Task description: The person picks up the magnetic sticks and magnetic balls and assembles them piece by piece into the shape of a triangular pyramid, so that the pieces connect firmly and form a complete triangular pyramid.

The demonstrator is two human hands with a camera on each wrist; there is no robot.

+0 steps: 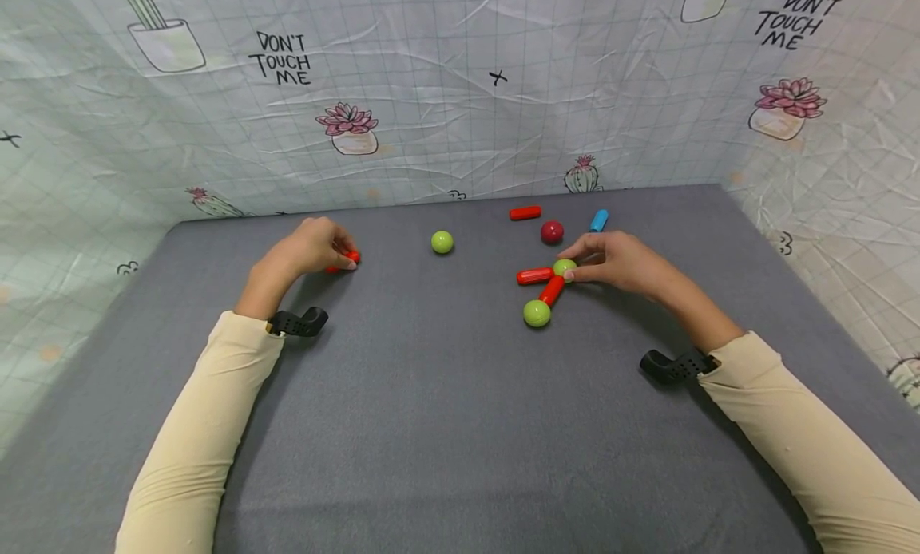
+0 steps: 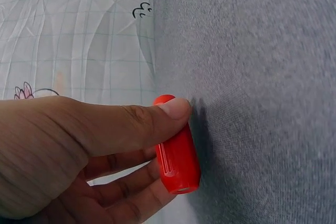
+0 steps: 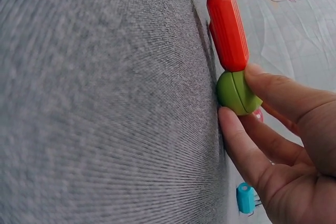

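My left hand [image 1: 311, 244] is over the left side of the table and pinches a red rod [image 2: 180, 163] between thumb and fingers. The rod is short with grooved sides, close over the grey cloth. On the right side, my right hand [image 1: 624, 263] grips a green ball [image 3: 233, 92] with thumb and fingertips. A red rod [image 3: 228, 30] runs from that ball to a second green ball [image 1: 537, 313], nearer me. Another red rod [image 1: 535, 276] points left, its end right at the gripped ball.
A lone green ball [image 1: 442, 242] sits at the back middle of the grey table [image 1: 431, 394]. Behind the right hand's pieces lie a red rod [image 1: 525, 213], a dark red ball [image 1: 552, 232] and a blue rod [image 1: 600, 220]. A printed curtain [image 1: 431, 75] stands along the back edge.
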